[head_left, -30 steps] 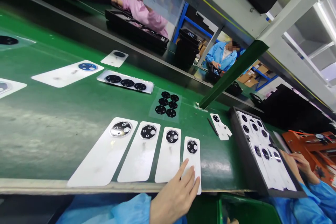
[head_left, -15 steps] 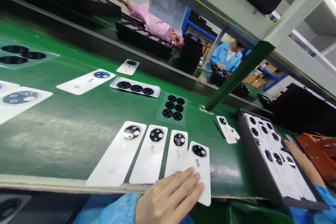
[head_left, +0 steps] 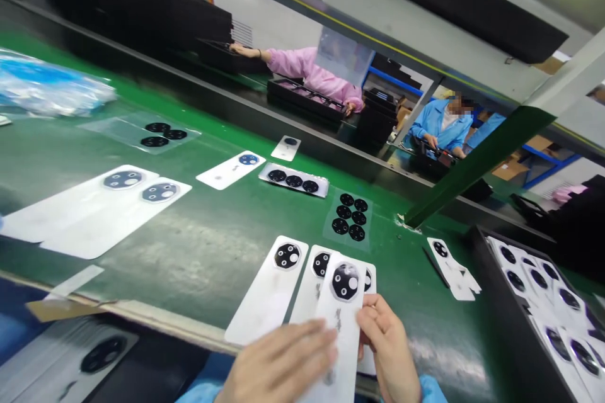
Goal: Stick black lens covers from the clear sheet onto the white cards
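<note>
A white phone back panel (head_left: pixel 344 321) with a dark camera decoration is tilted up near the table's front edge. My right hand (head_left: pixel 390 352) pinches its right edge between thumb and fingers. My left hand (head_left: pixel 283 359), slightly blurred, stretches its fingers flat over the panel's lower left part; whether it presses on it, I cannot tell. Behind the held panel, two more panels are partly covered: one on the left (head_left: pixel 309 289), one on the right (head_left: pixel 371 271). Farther left, another panel (head_left: pixel 269 296) lies fully visible on the green table.
A black tray (head_left: pixel 496 302) of panels stands at right, with a cut panel (head_left: pixel 454 271) and dark stick beside it. Sheets of black round stickers (head_left: pixel 348 217) lie farther back. Two panels (head_left: pixel 104 214) lie at left. A green post (head_left: pixel 477 164) rises behind. Co-workers sit across.
My right hand has come from beside the black tray to grip a panel. That panel now stands in front of the others. My left hand remains over the panels; the view has turned left.
</note>
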### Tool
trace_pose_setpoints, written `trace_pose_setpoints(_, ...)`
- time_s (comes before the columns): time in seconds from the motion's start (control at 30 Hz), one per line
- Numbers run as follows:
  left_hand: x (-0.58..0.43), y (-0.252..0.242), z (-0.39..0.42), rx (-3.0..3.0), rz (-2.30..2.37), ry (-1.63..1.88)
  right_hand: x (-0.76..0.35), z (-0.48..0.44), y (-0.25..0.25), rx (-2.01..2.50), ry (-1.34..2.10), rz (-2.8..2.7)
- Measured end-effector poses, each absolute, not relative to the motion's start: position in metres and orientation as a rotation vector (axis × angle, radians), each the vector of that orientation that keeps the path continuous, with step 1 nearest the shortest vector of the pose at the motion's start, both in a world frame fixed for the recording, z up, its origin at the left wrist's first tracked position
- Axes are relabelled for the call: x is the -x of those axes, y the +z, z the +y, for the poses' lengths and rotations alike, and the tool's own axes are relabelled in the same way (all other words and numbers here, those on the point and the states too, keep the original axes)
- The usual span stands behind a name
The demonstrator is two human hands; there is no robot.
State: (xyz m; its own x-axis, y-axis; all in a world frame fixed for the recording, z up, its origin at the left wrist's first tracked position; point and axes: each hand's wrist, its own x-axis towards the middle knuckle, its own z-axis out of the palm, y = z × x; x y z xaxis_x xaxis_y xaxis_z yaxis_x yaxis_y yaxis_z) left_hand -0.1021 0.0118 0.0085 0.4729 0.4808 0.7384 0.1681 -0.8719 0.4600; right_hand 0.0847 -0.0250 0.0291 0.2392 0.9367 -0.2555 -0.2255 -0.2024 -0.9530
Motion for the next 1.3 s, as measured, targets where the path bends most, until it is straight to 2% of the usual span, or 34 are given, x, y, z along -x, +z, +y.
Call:
trace_pose_setpoints(0.1, 0.111, 0.012, 0.031, -1.777, 0.957, 1.222, -0.077, -0.013, 0.027, 1.347, 1.329, -0.84)
trace_pose_setpoints(0.23, 0.106, 0.02, 0.051, -1.151, 0.773, 0.845, -0.065, -0.002, 0.024, 1.332, 1.421, -0.975)
trace_pose_setpoints(0.3, 0.102, 0.022, 0.054, -0.998, 0.715, 0.767, -0.067, 0.004, 0.029, 1.349, 1.472, -1.069)
trace_pose_setpoints(0.4, 0.099, 0.019, 0.055, -0.936, 0.727, 0.776, -0.089, 0.02, 0.046, 1.476, 1.437, -1.308)
trace_pose_setpoints(0.47, 0.1, 0.015, 0.057, -0.942, 0.733, 0.797, -0.117, 0.04, 0.056, 1.652, 1.215, -1.5)
trace_pose_setpoints(0.53, 0.102, 0.011, 0.06, -0.948, 0.732, 0.803, -0.148, 0.066, 0.059, 1.887, 0.83, -1.687)
trace_pose_setpoints(0.6, 0.104, 0.011, 0.063, -0.942, 0.739, 0.794, -0.176, 0.094, 0.053, 1.968, 0.72, -1.727)
trace_pose_setpoints(0.87, 0.106, 0.029, 0.069, -0.843, 0.715, 0.793, -0.21, 0.146, 0.013, 1.979, 0.731, -1.914)
trace_pose_setpoints(1.3, 0.11, 0.024, 0.076, -0.874, 0.719, 0.787, -0.21, 0.157, 0.017, 2.042, 0.763, -2.042)
